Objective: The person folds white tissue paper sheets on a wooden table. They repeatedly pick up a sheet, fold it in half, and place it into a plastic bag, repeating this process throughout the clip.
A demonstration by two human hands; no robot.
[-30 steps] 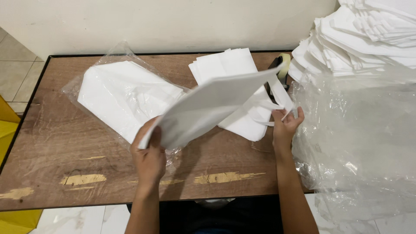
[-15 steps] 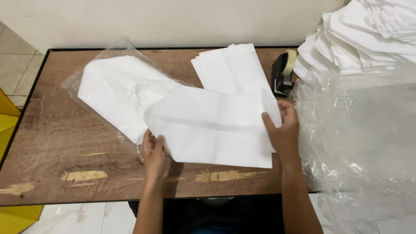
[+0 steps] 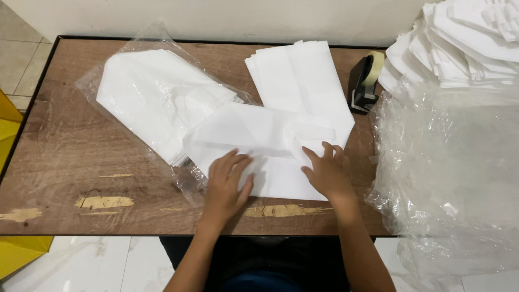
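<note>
Both my hands, left and right, press flat, grip open, on one folded white sheet mid-worktop, flanked by one bagged stack, one loose stack, one tape dispenser.

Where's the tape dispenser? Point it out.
In the head view, the tape dispenser stands upright at the table's far right, between the flat white sheets and the clear plastic wrap.

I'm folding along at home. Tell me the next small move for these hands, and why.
Probably slide the left hand outward along the white sheet to flatten the fold. Both palms lie flat on it, the right hand pins its raised flap, and the sheet looks only loosely creased on the table.
</note>
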